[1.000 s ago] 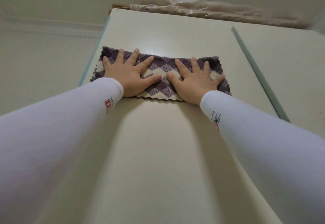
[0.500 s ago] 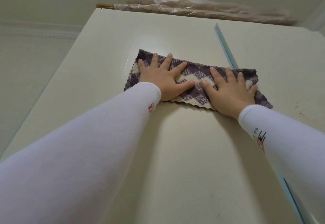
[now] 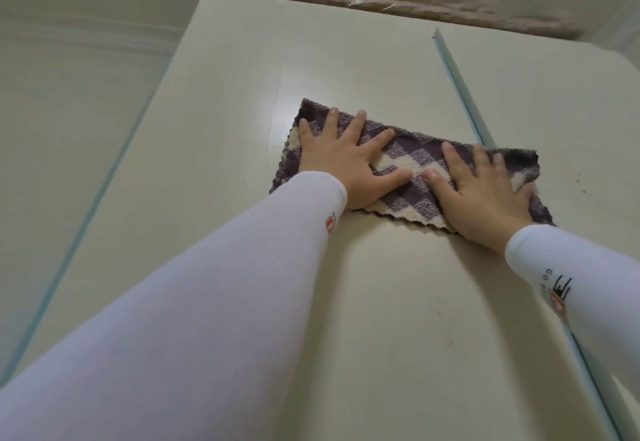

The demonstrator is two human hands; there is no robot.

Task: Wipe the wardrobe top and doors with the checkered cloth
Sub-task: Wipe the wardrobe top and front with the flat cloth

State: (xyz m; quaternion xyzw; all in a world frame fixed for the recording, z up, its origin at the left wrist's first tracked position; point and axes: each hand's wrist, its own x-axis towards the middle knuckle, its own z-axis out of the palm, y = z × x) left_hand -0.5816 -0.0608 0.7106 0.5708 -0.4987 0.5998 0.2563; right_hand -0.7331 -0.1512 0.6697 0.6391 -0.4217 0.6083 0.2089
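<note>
Head: checkered cloth [image 3: 415, 151] beneath splayed fingers [image 3: 356, 127]

Door panel [image 3: 242, 94] free left of cloth [image 3: 415, 151]; edge strip [image 3: 460, 84] right; plastic bundle [image 3: 381, 1] above.

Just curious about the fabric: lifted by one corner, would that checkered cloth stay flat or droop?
Probably droop: the checkered cloth looks like soft towelling with a wavy edge, pressed flat under the left hand and right hand. It is likely light. Pushed, it may bunch at the blue strip.
</note>
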